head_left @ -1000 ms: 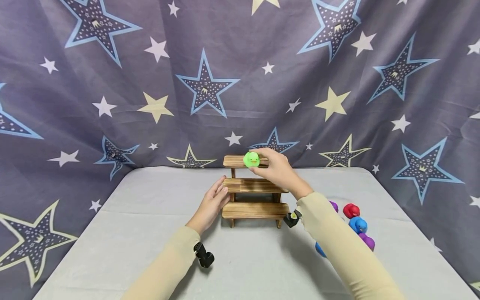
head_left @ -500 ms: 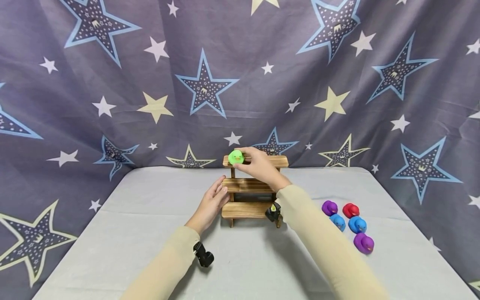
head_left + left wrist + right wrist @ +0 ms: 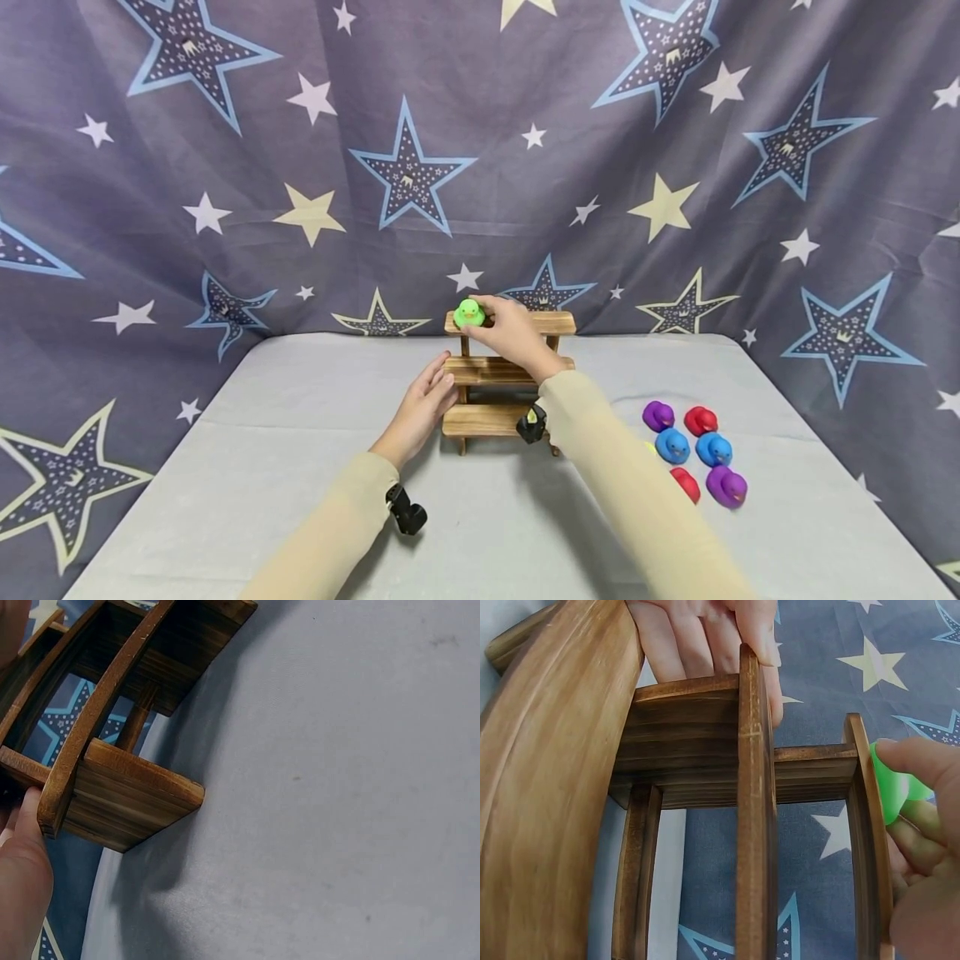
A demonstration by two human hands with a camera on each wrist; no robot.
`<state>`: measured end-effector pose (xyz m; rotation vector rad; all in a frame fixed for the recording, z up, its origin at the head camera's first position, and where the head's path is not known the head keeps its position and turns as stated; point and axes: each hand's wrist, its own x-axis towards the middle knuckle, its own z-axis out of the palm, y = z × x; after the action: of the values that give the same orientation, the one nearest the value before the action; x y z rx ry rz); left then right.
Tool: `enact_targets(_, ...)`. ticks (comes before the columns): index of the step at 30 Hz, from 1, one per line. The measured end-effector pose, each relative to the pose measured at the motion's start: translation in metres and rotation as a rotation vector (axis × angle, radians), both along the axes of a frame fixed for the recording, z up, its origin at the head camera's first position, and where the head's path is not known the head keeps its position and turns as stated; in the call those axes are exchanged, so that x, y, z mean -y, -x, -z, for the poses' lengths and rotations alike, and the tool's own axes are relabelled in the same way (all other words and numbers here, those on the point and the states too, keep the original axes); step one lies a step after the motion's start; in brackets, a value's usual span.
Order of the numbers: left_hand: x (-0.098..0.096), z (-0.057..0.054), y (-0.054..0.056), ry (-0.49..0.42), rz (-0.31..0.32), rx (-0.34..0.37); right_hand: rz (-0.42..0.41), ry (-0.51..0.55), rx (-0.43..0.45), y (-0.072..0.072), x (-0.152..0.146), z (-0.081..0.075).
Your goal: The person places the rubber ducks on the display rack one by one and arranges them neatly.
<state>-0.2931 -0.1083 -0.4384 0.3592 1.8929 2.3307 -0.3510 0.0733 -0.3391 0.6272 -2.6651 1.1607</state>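
Observation:
A three-tier wooden display stand (image 3: pixel 480 421) is on the table in the head view. At the left end of its top tier, a green rubber duck (image 3: pixel 468 313) is pinched by my right hand (image 3: pixel 513 332). The duck (image 3: pixel 892 791) appears to touch the top board in the right wrist view. My left hand (image 3: pixel 420 408) holds the stand's left side at the middle tier. In the right wrist view, the left thumb lies on that tier's front edge, with the left hand's fingers (image 3: pixel 694 645) along the side and behind.
Right of the stand sit several rubber ducks, among them a purple duck (image 3: pixel 727 487), a blue duck (image 3: pixel 715 450) and a red duck (image 3: pixel 701 421). The right sleeve (image 3: pixel 622 475) partly covers a yellow thing and another red duck. A starred cloth (image 3: pixel 480 225) hangs behind the table (image 3: pixel 300 450).
My right hand has carried the green duck left and slightly down to the top tier's left end. The left hand stays put. More ducks show beside the right sleeve.

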Motion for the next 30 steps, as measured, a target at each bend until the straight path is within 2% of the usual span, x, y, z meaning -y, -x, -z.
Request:
enact_targets(17, -0.0004, 0.0026, 0.0012, -0.007, 0.001, -0.004, 0.011, -0.005, 0.024, -0.0003, 0.0003, -0.0024)
enact_targets(22, 0.0003, 0.0028, 0.0006, -0.004, 0.004, -0.003, 0.006, 0.048, 0.041, -0.001, 0.0002, -0.0019)
enact_targets(30, 0.0004, 0.0035, 0.0002, 0.004, 0.002, -0.014, 0.004, 0.192, 0.075, -0.007, -0.0061, 0.0017)
